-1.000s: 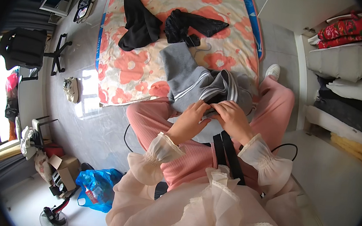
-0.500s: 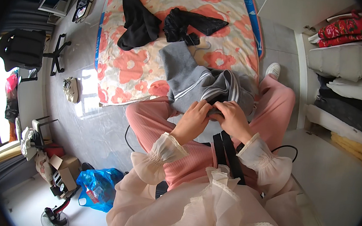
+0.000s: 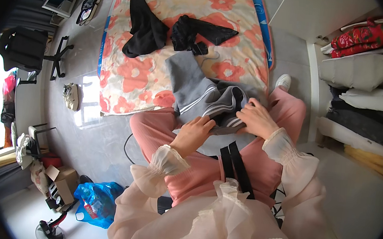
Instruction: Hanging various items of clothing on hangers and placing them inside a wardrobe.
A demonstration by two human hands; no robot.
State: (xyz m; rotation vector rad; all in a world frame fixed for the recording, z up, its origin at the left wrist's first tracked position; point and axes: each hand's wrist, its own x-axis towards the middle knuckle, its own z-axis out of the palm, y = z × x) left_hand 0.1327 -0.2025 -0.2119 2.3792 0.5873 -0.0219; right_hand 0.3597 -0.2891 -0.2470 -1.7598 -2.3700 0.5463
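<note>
A grey garment with white double stripes (image 3: 190,85) lies bunched across the near edge of the bed and between my knees. My left hand (image 3: 193,132) is closed on its near edge, thumb side hidden. Farther right, my right hand (image 3: 257,118) pinches the same garment, its fingers bent over the striped folds. Between the two hands a dark opening shows in the cloth. Beyond the garment, a light-coloured hanger (image 3: 211,57) shows partly, close to a crumpled black garment (image 3: 195,30). To its left a long black garment (image 3: 144,34) is spread on the bed.
The bed (image 3: 128,79) has an orange-flowered cover. At right, open shelves hold folded clothes (image 3: 357,73). A black office chair (image 3: 25,50), a pair of light shoes (image 3: 70,96), a cardboard box (image 3: 63,183) and a blue plastic bag (image 3: 101,198) stand on the left.
My hands, close together before, have moved apart: the left toward me and leftward, the right rightward. The garment's near edge is now spread between them. The view has shifted slightly.
</note>
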